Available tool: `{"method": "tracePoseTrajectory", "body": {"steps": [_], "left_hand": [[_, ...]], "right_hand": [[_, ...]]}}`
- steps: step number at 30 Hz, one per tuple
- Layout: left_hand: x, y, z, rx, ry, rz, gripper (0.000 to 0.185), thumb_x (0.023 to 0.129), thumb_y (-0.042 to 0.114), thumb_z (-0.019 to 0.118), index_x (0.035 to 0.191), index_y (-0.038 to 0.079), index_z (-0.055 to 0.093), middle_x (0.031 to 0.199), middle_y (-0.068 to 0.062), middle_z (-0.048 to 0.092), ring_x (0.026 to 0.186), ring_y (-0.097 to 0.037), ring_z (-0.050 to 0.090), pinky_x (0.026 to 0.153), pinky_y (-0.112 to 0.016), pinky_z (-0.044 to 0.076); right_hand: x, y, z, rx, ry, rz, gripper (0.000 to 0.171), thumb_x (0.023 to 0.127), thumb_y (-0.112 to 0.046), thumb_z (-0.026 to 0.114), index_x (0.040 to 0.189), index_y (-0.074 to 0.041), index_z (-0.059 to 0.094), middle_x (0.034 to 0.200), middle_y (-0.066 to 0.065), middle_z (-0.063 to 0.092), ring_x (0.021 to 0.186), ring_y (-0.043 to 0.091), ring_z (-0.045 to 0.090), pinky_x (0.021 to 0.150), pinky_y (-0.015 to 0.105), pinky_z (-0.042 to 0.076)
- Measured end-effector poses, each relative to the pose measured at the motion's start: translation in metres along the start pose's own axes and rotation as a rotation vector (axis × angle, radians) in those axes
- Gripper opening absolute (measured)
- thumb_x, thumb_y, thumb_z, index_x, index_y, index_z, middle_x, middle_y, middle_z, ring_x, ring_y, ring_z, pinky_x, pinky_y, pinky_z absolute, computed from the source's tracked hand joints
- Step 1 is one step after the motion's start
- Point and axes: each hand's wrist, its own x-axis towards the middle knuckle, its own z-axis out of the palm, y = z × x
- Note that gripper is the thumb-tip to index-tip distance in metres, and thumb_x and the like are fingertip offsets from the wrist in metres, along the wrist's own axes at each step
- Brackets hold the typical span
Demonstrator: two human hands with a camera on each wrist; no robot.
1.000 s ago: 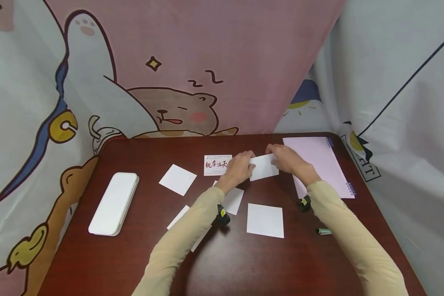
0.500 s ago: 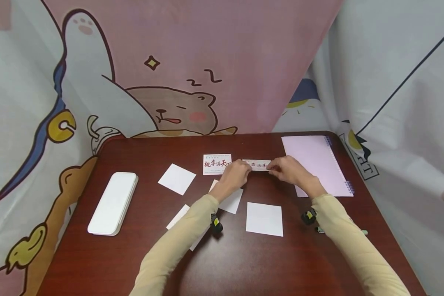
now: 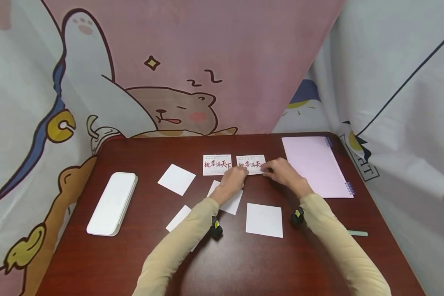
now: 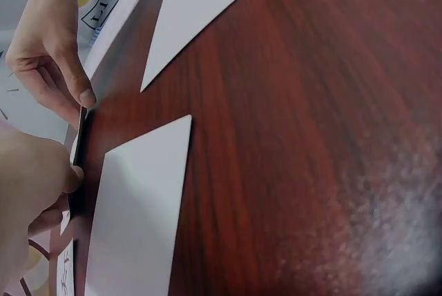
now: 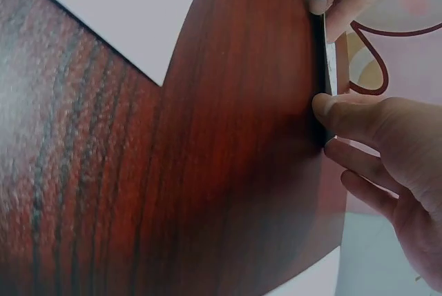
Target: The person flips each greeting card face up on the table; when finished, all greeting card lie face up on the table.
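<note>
A small white card printed with red characters [image 3: 250,161] lies face up near the far edge of the table, its near edge slightly raised. At its near left corner my left hand [image 3: 230,182] pinches it. The right hand [image 3: 284,174] pinches the near right corner between thumb and fingers. Seen from the right wrist, the card's thin edge [image 5: 330,68] spans the gap between both hands. A matching printed card [image 3: 217,160] lies flat just to its left. Beneath the left wrist a blank white card [image 3: 232,202] is partly covered.
More blank white cards lie around, one at the left [image 3: 176,179] and one at the front [image 3: 264,220]; another is partly under the left sleeve. A white case [image 3: 112,204] stands at left. At right are a pink spiral notebook [image 3: 318,166] and a green pen [image 3: 358,233].
The card between my hands has tipped from showing its blank side to lying back with the red characters up. It has shifted left beside the matching card, both hands moving with it.
</note>
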Motion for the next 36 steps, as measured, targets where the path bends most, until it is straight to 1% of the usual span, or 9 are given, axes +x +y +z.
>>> {"method": "tracePoseTrajectory", "body": {"steps": [5, 8, 10, 13, 16, 24, 30, 33, 36], "left_hand": [[0.0, -0.005, -0.004, 0.007, -0.028, -0.023, 0.018, 0.08, 0.005, 0.076, 0.097, 0.013, 0.076, 0.108, 0.001, 0.075, 0.096, -0.017, 0.072, 0.08, -0.029, 0.06], [0.0, -0.008, -0.005, 0.001, -0.04, -0.027, 0.015, 0.082, 0.005, 0.073, 0.095, 0.012, 0.076, 0.104, 0.001, 0.075, 0.094, -0.018, 0.072, 0.078, -0.031, 0.06], [0.001, -0.009, -0.006, -0.004, -0.042, -0.031, 0.013, 0.083, 0.005, 0.071, 0.092, 0.012, 0.075, 0.098, 0.0, 0.075, 0.09, -0.019, 0.072, 0.076, -0.031, 0.06], [0.001, -0.011, -0.008, -0.009, -0.028, -0.037, 0.01, 0.083, 0.005, 0.07, 0.087, 0.012, 0.074, 0.09, 0.0, 0.073, 0.085, -0.02, 0.072, 0.073, -0.032, 0.06], [0.0, -0.012, -0.008, -0.019, -0.008, -0.035, 0.01, 0.082, 0.003, 0.069, 0.084, 0.012, 0.073, 0.086, 0.0, 0.072, 0.082, -0.02, 0.072, 0.071, -0.032, 0.059], [0.001, -0.015, -0.005, -0.081, 0.015, -0.022, 0.013, 0.09, 0.005, 0.067, 0.082, 0.013, 0.074, 0.081, -0.001, 0.073, 0.081, -0.019, 0.073, 0.071, -0.031, 0.059], [-0.002, -0.017, -0.003, -0.135, 0.051, -0.015, 0.014, 0.091, 0.003, 0.067, 0.091, 0.012, 0.077, 0.091, 0.0, 0.077, 0.088, -0.018, 0.074, 0.079, -0.029, 0.059], [-0.004, -0.019, -0.005, -0.153, 0.077, -0.012, 0.014, 0.092, 0.005, 0.067, 0.098, 0.012, 0.078, 0.105, -0.002, 0.078, 0.099, -0.018, 0.073, 0.087, -0.029, 0.058], [-0.007, -0.027, -0.014, -0.18, 0.096, -0.023, 0.017, 0.092, 0.008, 0.07, 0.108, 0.009, 0.077, 0.119, -0.007, 0.075, 0.112, -0.022, 0.07, 0.097, -0.033, 0.056]], "right_hand": [[0.004, 0.001, 0.004, -0.01, 0.03, -0.016, 0.015, 0.085, -0.012, 0.081, 0.099, -0.007, 0.08, 0.098, 0.008, 0.079, 0.091, 0.028, 0.075, 0.083, 0.045, 0.059], [0.005, 0.001, 0.006, -0.017, 0.039, -0.011, 0.015, 0.085, -0.014, 0.082, 0.099, -0.008, 0.08, 0.099, 0.008, 0.079, 0.092, 0.027, 0.075, 0.084, 0.045, 0.059], [0.005, 0.0, 0.007, -0.018, 0.047, -0.011, 0.015, 0.085, -0.014, 0.082, 0.099, -0.008, 0.08, 0.1, 0.008, 0.079, 0.092, 0.028, 0.075, 0.084, 0.045, 0.059], [0.007, 0.0, 0.008, -0.027, 0.061, -0.014, 0.016, 0.084, -0.014, 0.082, 0.099, -0.009, 0.08, 0.101, 0.008, 0.079, 0.092, 0.028, 0.075, 0.085, 0.046, 0.059], [0.008, 0.001, 0.008, -0.038, 0.068, -0.02, 0.016, 0.084, -0.014, 0.082, 0.099, -0.009, 0.08, 0.1, 0.008, 0.079, 0.091, 0.029, 0.075, 0.084, 0.046, 0.059], [0.007, 0.0, 0.008, -0.037, 0.055, -0.003, 0.017, 0.084, -0.017, 0.083, 0.1, -0.01, 0.08, 0.098, 0.007, 0.079, 0.091, 0.028, 0.076, 0.084, 0.046, 0.058], [0.007, -0.002, 0.008, -0.019, 0.039, 0.019, 0.018, 0.086, -0.017, 0.082, 0.102, -0.01, 0.08, 0.099, 0.009, 0.079, 0.092, 0.027, 0.075, 0.084, 0.046, 0.058], [0.007, -0.005, 0.005, -0.003, 0.048, 0.027, 0.021, 0.087, -0.017, 0.081, 0.106, -0.008, 0.079, 0.1, 0.01, 0.079, 0.094, 0.029, 0.075, 0.085, 0.047, 0.058], [0.008, -0.011, 0.001, 0.025, 0.075, 0.025, 0.023, 0.087, -0.017, 0.08, 0.107, -0.006, 0.078, 0.099, 0.011, 0.079, 0.091, 0.029, 0.074, 0.084, 0.048, 0.058]]}}
